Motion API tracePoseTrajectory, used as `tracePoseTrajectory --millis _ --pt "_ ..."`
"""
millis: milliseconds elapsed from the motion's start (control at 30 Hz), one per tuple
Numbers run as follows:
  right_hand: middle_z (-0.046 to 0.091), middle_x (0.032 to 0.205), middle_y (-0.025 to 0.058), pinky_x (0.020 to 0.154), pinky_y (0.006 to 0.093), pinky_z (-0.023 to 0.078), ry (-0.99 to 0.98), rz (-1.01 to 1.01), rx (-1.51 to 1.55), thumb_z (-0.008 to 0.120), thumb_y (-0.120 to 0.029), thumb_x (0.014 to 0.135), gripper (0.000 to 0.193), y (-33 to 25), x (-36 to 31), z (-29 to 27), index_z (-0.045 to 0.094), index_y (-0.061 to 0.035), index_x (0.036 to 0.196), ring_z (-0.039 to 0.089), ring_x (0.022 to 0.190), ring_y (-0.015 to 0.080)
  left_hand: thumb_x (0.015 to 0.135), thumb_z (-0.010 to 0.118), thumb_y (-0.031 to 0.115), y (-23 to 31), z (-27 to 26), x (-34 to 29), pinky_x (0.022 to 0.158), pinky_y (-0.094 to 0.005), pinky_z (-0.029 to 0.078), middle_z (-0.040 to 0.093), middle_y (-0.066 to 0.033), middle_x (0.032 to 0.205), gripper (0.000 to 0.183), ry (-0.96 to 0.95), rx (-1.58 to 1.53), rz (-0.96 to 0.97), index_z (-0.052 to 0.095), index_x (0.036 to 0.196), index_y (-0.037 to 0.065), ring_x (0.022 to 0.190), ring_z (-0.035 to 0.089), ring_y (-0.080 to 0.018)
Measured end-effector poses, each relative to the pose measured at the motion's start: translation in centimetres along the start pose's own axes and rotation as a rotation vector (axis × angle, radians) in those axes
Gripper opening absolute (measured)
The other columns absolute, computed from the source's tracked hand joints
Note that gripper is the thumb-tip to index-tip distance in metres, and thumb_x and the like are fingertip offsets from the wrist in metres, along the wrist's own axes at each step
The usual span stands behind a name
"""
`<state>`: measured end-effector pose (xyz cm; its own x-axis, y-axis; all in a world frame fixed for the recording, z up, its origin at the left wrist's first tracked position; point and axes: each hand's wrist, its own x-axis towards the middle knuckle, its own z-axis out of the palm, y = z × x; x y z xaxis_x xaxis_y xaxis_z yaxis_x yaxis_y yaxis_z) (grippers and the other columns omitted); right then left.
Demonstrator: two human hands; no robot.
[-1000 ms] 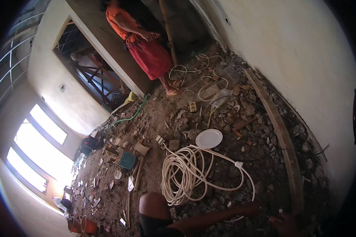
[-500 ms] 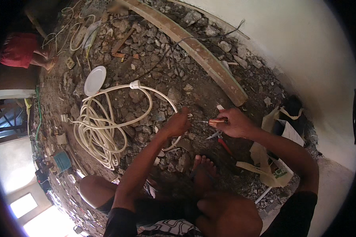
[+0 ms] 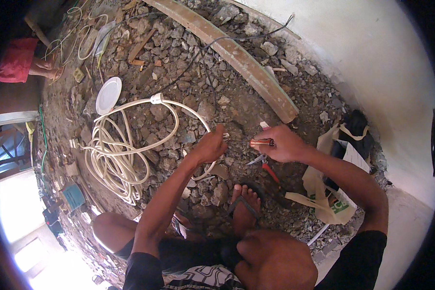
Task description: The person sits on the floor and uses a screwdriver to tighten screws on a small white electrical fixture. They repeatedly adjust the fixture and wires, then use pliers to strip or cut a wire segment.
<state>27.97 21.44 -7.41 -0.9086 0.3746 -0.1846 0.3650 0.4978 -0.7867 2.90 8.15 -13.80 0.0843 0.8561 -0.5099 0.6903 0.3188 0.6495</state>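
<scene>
My left hand (image 3: pixel 210 146) is closed around the end of a white cable (image 3: pixel 198 116), with a small pale bit of it showing past the fingertips. The cable loops back through a white connector (image 3: pixel 156 98) into a loose coil (image 3: pixel 113 162) on the rubble. Across a short gap, my right hand (image 3: pixel 286 144) grips a screwdriver (image 3: pixel 261 142) by its orange and black handle. A small white piece (image 3: pixel 264 125) shows just beyond that hand; whether it is held I cannot tell. Below lies a red-handled tool (image 3: pixel 270 172) with metal jaws or blades, partly hidden.
Broken stone and soil cover the ground. A wooden beam (image 3: pixel 237 60) lies towards the wall (image 3: pixel 367 53), with a thin black wire across it. A white round plate (image 3: pixel 109 95) rests by the coil. At right sits a pale bag (image 3: pixel 319 183). A person in red (image 3: pixel 17 60) is far left.
The view has shifted slightly. My right hand has turned the screwdriver, so its thin shaft, seen before, no longer shows clearly. My left hand still holds the cable end.
</scene>
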Motion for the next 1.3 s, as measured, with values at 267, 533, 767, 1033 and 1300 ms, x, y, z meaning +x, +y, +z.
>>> tracePoseTrajectory --millis 267,533,767,1033,1300 --pt "0.073 0.097 0.0154 0.084 0.0423 0.056 -0.098 0.145 -0.061 0.069 -0.016 0.085 0.027 -4.7 0.1 -2.6 0.071 -0.0065 0.111 0.070 0.084 0.0370 0.091 0.056 0.012 0.0 -0.6 -1.1 0.075 -0.0591 0.048 0.063 -0.0341 0.086 0.040 0.139 -0.060 0.078 0.034 0.121 -0.001 0.085 0.062 -0.0544" --pt "0.064 0.087 0.0122 0.062 0.0449 0.055 0.156 -0.179 -0.505 0.068 -0.015 0.080 0.037 -15.3 -2.5 -6.9 0.064 -0.0054 0.115 0.068 0.078 0.0315 0.093 0.065 0.020 6.1 -6.1 -7.7 0.082 -0.0430 0.049 0.065 -0.0216 0.104 0.048 0.392 -0.203 0.025 0.047 0.135 0.004 0.090 0.065 -0.0336" --pt "0.056 0.088 0.0050 0.057 0.0375 0.053 0.179 -0.339 -0.837 0.065 -0.016 0.081 0.035 -19.1 -2.5 -8.3 0.065 -0.0026 0.113 0.064 0.075 0.0212 0.095 0.067 0.037 8.5 -8.0 -9.2 0.055 -0.0252 0.036 0.056 0.0006 0.086 0.040 0.235 -1.113 -0.151 0.053 0.116 0.005 0.071 0.056 -0.0116" --pt "0.055 0.090 0.0062 0.058 0.0339 0.053 0.175 -0.395 -0.944 0.068 -0.019 0.079 0.034 -21.4 -3.5 -8.6 0.067 -0.0021 0.109 0.066 0.084 0.0248 0.099 0.047 0.065 8.0 -7.7 -8.6 0.043 -0.0218 0.029 0.055 -0.0026 0.071 0.055 0.015 -1.422 -0.319 0.059 0.098 0.011 0.046 0.039 -0.0064" --pt "0.056 0.094 0.0094 0.062 0.0362 0.058 0.135 -0.388 -0.993 0.067 -0.020 0.081 0.036 -20.9 -4.2 -7.5 0.067 0.0007 0.110 0.066 0.091 0.0281 0.104 0.048 0.054 11.1 -6.8 -9.5 0.052 -0.0257 0.031 0.040 0.0046 0.067 0.052 0.398 -1.089 -0.230 0.051 0.078 0.009 0.058 0.034 -0.0064"
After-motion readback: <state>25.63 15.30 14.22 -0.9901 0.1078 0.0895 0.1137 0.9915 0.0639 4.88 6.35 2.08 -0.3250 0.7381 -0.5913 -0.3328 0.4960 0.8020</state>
